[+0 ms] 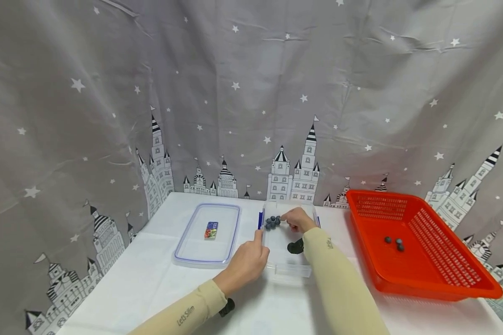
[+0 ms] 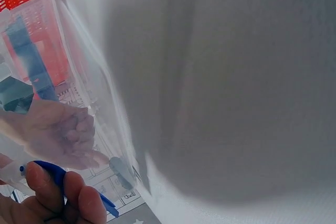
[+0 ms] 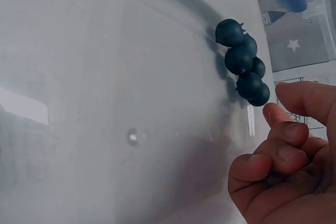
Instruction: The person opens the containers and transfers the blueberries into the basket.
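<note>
A clear plastic container (image 1: 287,265) with blue side latches stands before me. My left hand (image 1: 248,259) grips its left side; in the left wrist view the fingers (image 2: 89,205) curl around the blue latch (image 2: 48,170). Several blueberries (image 1: 272,222) cluster inside, near the left wall toward the back. My right hand (image 1: 298,219) is inside the container, just right of the cluster. In the right wrist view its thumb and index finger point toward the nearest blueberry (image 3: 259,97) with a small gap, nothing pinched between them. The other fingers are bent.
To the right stands a red basket (image 1: 419,284) with three blueberries (image 1: 399,244) in it. On the left lies a clear lid (image 1: 193,246) with a blue seal and a colourful label (image 1: 211,231). A grey curtain (image 1: 251,93) hangs behind the white table (image 1: 121,279).
</note>
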A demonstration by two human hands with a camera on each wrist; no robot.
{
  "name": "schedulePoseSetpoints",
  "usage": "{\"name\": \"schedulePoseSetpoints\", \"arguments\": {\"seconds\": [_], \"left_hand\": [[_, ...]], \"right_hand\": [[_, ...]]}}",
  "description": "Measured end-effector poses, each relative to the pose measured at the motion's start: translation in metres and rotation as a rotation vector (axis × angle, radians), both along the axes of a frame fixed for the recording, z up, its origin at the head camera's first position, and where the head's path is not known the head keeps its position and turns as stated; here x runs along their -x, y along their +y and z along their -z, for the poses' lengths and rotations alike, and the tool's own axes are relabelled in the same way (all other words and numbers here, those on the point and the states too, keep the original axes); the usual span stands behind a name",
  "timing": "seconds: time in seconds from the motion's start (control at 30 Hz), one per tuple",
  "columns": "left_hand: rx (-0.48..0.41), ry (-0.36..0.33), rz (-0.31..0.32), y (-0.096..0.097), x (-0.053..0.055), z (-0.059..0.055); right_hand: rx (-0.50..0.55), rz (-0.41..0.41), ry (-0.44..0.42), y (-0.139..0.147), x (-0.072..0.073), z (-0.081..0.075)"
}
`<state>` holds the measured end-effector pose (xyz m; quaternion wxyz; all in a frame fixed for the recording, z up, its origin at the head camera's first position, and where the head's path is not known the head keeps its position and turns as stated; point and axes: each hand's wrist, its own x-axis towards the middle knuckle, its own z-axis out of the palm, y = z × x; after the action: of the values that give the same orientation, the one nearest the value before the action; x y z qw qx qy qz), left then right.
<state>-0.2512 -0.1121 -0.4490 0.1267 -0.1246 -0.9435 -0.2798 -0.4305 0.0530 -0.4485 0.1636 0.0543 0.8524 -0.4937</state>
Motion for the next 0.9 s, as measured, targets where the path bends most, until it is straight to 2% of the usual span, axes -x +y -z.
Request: {"name": "schedulePoseSetpoints", "arguments": {"seconds": [0.23,0.43,0.67,0.9], "left_hand": [[0.010,-0.008,-0.004,0.0011,0.0008,0.0009],[0.014,0.004,-0.023,0.0010,-0.0003,0.0005],[-0.001,-0.005,-0.025,0.0020,-0.0016,0.0002],[0.002,0.002,-0.026,0.0024,-0.0003,0.0013]], "right_hand": [[-0.067,0.010,0.001,-0.0028,-0.0002,0.0042],[-0.055,0.010,0.017,-0.0060,-0.0030,0.0034],[-0.091,-0.013,0.026,-0.0056,-0.0054,0.0050],[-0.130,-0.045,0.086,-0.0057,-0.0048,0.0091]]}}
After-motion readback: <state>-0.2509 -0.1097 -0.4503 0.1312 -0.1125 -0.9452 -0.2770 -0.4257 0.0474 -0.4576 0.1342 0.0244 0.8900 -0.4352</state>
